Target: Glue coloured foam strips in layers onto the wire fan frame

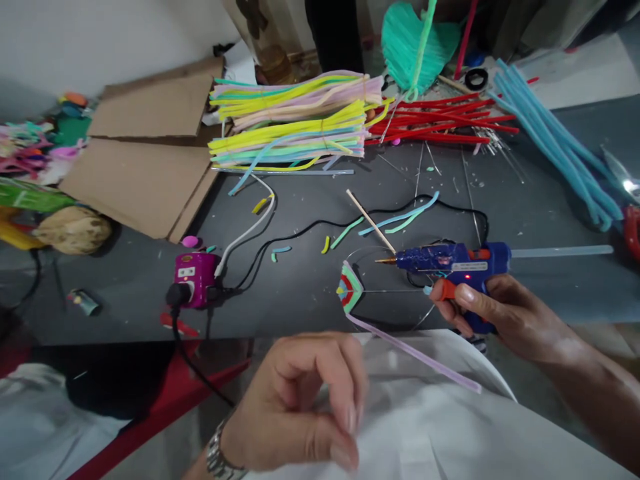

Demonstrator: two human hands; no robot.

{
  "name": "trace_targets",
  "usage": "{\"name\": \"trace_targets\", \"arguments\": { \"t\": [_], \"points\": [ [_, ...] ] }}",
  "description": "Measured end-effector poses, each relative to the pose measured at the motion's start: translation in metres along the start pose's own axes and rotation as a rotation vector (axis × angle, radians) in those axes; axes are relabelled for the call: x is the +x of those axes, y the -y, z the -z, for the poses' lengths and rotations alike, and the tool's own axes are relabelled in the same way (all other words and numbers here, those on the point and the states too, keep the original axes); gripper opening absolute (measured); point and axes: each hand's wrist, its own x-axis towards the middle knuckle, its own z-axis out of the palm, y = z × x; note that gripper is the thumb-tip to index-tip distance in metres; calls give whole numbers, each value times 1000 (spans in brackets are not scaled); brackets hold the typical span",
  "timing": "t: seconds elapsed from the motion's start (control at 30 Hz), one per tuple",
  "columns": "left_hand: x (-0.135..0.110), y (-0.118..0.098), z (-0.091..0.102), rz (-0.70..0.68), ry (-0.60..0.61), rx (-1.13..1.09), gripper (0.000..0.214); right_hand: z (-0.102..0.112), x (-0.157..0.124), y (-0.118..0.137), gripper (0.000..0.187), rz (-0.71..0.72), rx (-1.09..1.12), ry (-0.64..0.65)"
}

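My right hand (480,300) is closed around a blue glue gun (440,259) with an orange trigger and a lit red light. Its brass nozzle points left, and a clear glue stick (563,251) sticks out behind. Just left of my right fingers, a thin wire runs to a small pointed piece of striped pipe cleaner (354,293) in green, red, blue and yellow. From that piece a lilac pipe cleaner (415,353) trails down over the white cloth on my lap. My left hand (305,400) is curled below, thumb near the fingertips, with nothing visible in it.
Bundled pastel pipe cleaners (295,123), red pipe cleaners (440,120) and blue ones (560,147) lie at the back. Cardboard (135,180) and a purple power socket (197,277) are left. A black cord (320,222) crosses the table (280,287) near a wooden stick (367,217).
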Motion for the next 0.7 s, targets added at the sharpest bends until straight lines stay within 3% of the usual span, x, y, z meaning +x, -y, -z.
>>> {"name": "trace_targets", "arguments": {
  "t": [0.1,0.2,0.3,0.43,0.5,0.7],
  "points": [
    [2,-4,-3,-42,53,35,48,0,-2,1,43,4,-15,-4],
    [3,-5,-2,-62,-21,126,39,2,-3,1,45,-4,-56,13],
    [3,2,9,-29,-272,282,22,3,-3,0,48,-48,-83,22],
    [11,29,31,-91,-688,787,45,1,2,-1,51,-153,-141,37],
    [18,46,39,-64,-713,902,58,-2,4,0,50,-188,-177,43],
    [31,73,39,87,-649,852,89,-8,11,3,43,-172,-263,54]
  ]
}}
